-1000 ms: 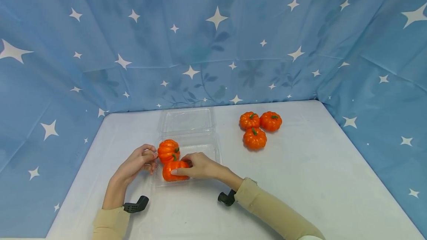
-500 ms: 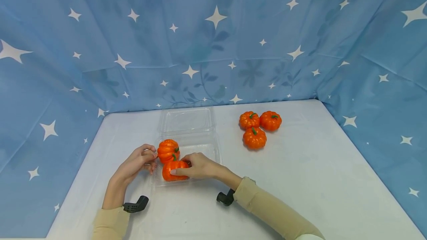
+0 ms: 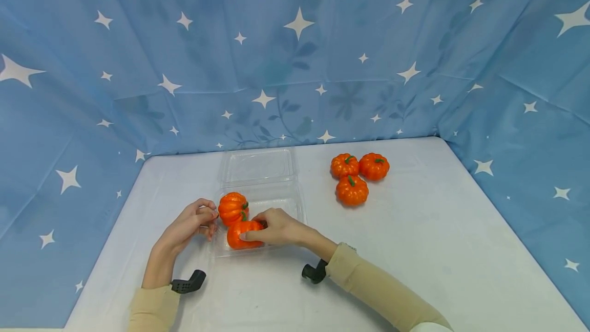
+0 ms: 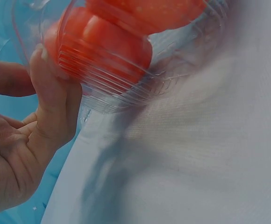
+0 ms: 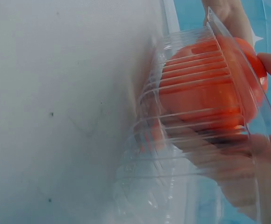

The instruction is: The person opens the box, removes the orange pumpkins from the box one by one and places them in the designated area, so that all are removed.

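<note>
Front pumpkin (image 3: 236,231) lies in the near left part of a clear container (image 3: 282,208), just left of the right hand (image 3: 282,228). The right hand comes in from the right and grips it, thumb across its near face and fingers over its right end, so the hold is about as wide as the pumpkin. Its longer way seems to run left to right, roughly in line with the right hand, and its green stem points away from the person.

Behind it and slightly left, the rear pumpkin (image 3: 232,210) rests in the same container, the two touching. The left hand (image 3: 188,225) is nearer to this one. It pinches the container's left edge, thumb and fingers close together; whether a fingertip also touches the rear pumpkin, I cannot tell.

Bare container floor shows to the right of the rear pumpkin, beyond the right hand's knuckles. The clear lid (image 3: 259,166) lies folded back on the table (image 3: 415,229), past the container's far edge. Well apart to the right, three loose pumpkins (image 3: 352,192) sit in a tight cluster, on the right hand's side.
</note>
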`<state>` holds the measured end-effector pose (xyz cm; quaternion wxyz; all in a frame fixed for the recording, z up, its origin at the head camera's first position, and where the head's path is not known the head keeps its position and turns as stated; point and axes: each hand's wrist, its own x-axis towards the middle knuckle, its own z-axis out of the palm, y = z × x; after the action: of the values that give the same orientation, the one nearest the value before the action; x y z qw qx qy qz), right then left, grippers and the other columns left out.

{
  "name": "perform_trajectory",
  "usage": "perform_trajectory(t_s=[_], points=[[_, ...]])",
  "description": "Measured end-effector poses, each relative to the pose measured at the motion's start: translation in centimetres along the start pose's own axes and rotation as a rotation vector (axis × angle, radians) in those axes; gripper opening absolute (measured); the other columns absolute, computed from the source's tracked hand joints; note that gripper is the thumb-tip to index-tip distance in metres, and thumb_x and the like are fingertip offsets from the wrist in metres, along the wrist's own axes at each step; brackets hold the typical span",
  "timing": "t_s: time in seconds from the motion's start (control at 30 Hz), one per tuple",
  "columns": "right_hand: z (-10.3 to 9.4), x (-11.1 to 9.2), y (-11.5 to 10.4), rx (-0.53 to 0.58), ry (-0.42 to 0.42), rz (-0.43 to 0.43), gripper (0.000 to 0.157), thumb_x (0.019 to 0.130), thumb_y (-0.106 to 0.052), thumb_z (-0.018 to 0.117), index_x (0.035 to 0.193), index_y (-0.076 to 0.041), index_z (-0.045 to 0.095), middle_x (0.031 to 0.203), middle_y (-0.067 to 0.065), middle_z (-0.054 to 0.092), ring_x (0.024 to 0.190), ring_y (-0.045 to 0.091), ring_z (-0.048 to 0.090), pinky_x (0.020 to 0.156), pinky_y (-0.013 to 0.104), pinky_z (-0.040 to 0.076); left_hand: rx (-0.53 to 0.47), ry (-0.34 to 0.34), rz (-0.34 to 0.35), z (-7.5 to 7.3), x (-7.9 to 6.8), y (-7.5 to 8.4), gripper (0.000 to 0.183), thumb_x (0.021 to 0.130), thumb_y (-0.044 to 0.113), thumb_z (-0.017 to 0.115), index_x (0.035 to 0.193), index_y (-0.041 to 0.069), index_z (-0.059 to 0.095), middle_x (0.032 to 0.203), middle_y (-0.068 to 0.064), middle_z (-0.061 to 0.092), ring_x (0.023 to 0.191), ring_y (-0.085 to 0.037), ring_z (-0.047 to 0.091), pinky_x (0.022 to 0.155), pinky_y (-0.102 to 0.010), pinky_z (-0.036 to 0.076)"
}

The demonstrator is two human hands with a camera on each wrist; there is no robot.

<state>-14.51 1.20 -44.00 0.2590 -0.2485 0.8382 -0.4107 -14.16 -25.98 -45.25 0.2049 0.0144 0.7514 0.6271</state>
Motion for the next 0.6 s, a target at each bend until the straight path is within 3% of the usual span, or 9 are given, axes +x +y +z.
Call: perform_trajectory(t_s=[0.2,0.4,0.6], points=[[-0.4,-0.4,0.0,0.006,0.011,0.001,0.048,0.089,-0.044,0.074,0.119,-0.006,0.074,0.092,-0.007,0.069,0.082,0.008,0.057,0.068,0.02,0.047,0.004,0.006,-0.007,0.0,0.3,-0.2,0.021,0.103,0.006,0.047,0.119,-0.005,0.037,0.078,-0.007,0.059,0.062,-0.017,0.057,0.057,-0.031,0.057],[-0.8,-0.9,-0.2,0.005,0.021,-0.013,0.05,0.088,-0.043,0.076,0.123,-0.008,0.073,0.101,-0.007,0.072,0.087,0.008,0.059,0.074,0.022,0.052,0.0,0.002,-0.003,-0.1,0.5,-0.4,0.019,0.103,0.004,0.045,0.118,-0.004,0.037,0.079,-0.006,0.058,0.062,-0.017,0.057,0.056,-0.031,0.057],[-1.1,-1.3,-0.4,-0.014,0.043,-0.019,0.063,0.084,-0.038,0.082,0.135,-0.004,0.066,0.128,0.004,0.071,0.102,0.009,0.062,0.089,0.022,0.054,-0.002,0.006,-0.001,-0.1,0.4,-0.4,0.02,0.102,0.004,0.045,0.118,-0.005,0.036,0.078,-0.006,0.058,0.061,-0.017,0.057,0.056,-0.031,0.057]])
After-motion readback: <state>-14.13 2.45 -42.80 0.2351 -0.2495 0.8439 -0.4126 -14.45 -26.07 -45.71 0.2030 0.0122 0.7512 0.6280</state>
